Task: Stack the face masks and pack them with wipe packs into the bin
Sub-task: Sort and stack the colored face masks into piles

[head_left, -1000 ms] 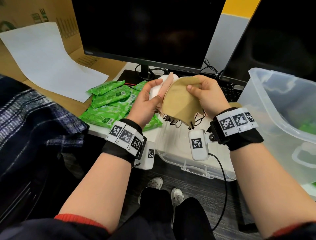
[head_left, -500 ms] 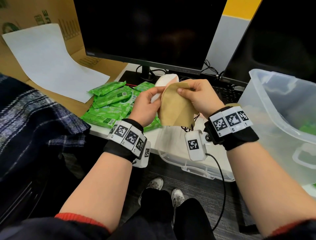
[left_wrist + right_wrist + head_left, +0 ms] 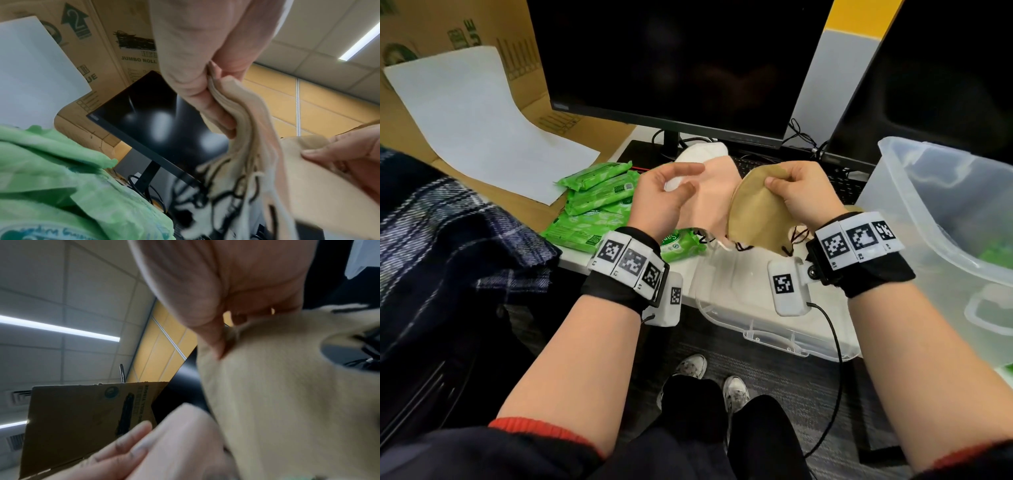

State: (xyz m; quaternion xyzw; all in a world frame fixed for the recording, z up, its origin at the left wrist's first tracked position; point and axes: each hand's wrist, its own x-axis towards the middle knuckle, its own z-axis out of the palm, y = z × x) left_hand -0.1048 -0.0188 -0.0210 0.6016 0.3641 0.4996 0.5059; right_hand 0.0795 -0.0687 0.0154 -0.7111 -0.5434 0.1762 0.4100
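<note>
My left hand (image 3: 671,195) grips a stack of pale pink masks (image 3: 717,195) with a white mask (image 3: 702,156) at its back. The left wrist view shows the fingers (image 3: 207,99) curled round the stack's edge (image 3: 248,123). My right hand (image 3: 787,185) pinches the top edge of a tan mask (image 3: 755,216), which hangs just right of the stack with its dark ear loops dangling. Green wipe packs (image 3: 592,209) lie in a heap on the desk to the left. The clear bin (image 3: 914,178) stands at the right, with something green (image 3: 996,255) inside it.
A clear lid (image 3: 750,308) lies on the desk edge under my hands. Two dark monitors (image 3: 674,61) and a keyboard (image 3: 849,185) stand behind. A cardboard box with white paper (image 3: 472,116) is at the far left, and plaid cloth (image 3: 448,233) lies beside my left arm.
The tan mask lay against the stack with both hands close together. My right hand has drawn it to the right, apart from the stack, and my left thumb has lifted off.
</note>
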